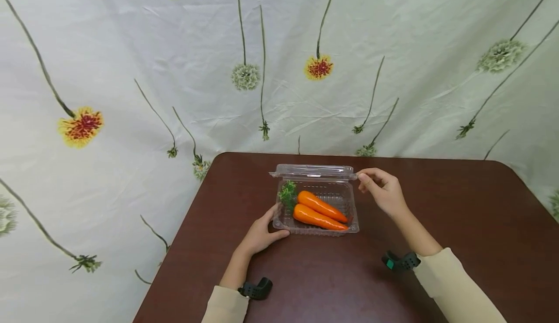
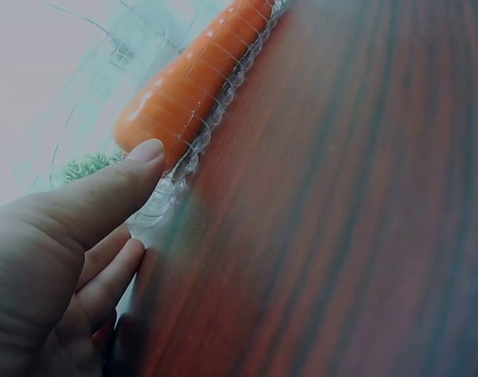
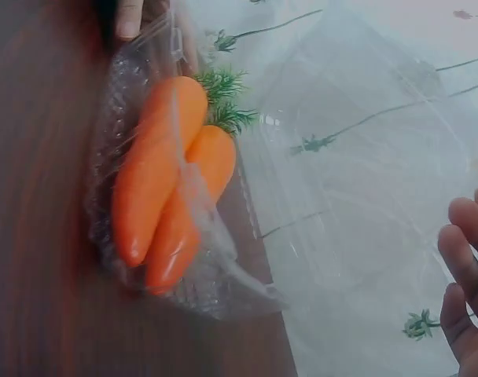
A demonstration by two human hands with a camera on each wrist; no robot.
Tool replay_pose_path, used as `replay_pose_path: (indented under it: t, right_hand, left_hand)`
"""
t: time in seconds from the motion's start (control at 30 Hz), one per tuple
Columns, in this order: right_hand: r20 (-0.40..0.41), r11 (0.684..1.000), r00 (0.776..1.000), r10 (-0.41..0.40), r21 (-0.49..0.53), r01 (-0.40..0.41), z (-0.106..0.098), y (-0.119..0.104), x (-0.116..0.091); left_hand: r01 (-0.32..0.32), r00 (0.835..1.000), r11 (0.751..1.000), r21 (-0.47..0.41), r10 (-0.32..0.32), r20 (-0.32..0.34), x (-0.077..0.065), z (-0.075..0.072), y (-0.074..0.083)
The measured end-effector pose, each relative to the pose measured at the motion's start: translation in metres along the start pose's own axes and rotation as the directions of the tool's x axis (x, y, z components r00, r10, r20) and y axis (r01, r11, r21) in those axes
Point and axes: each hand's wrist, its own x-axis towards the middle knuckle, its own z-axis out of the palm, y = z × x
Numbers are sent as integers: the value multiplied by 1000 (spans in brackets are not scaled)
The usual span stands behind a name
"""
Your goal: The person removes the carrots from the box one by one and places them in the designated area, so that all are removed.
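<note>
My two hands at a clear plastic container [image 1: 338,195] on a dark reddish-brown table [image 1: 327,272]. My left hand [image 1: 258,235] grips the container's near left corner, thumb along the front wall and fingers against the left side; in the left wrist view, the thumb tip lies beside the thick end of a carrot seen through the plastic. My right hand [image 1: 386,192] pinches the right end of the lid [image 1: 314,170], thumb and forefinger together, the lid standing raised along the far edge. Within the container lie two orange carrots [image 1: 319,217] side by side, tapered ends toward my right, leafy green tops [image 1: 287,193] at the left. Each wrist bears a dark band [image 1: 255,289] beside a cream sleeve [image 1: 456,284]. Behind the table hangs a pale flowered cloth [image 1: 201,46].
</note>
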Motion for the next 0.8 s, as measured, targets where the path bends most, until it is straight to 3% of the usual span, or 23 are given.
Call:
replay_pose_path:
  t: [0.13, 0.43, 0.8]
  right_hand:
    - [-44, 999, 999, 10, 42, -8, 3, 3, 10]
    - [-124, 983, 986, 112, 163, -91, 10, 13, 26]
    - [-111, 972, 971, 212, 131, -197, 17, 31, 28]
  left_hand:
    - [7, 1000, 1000, 2, -7, 14, 0, -1, 0]
    - [-10, 1000, 1000, -9, 10, 16, 0, -2, -2]
    - [-5, 1000, 1000, -14, 5, 29, 0, -2, -1]
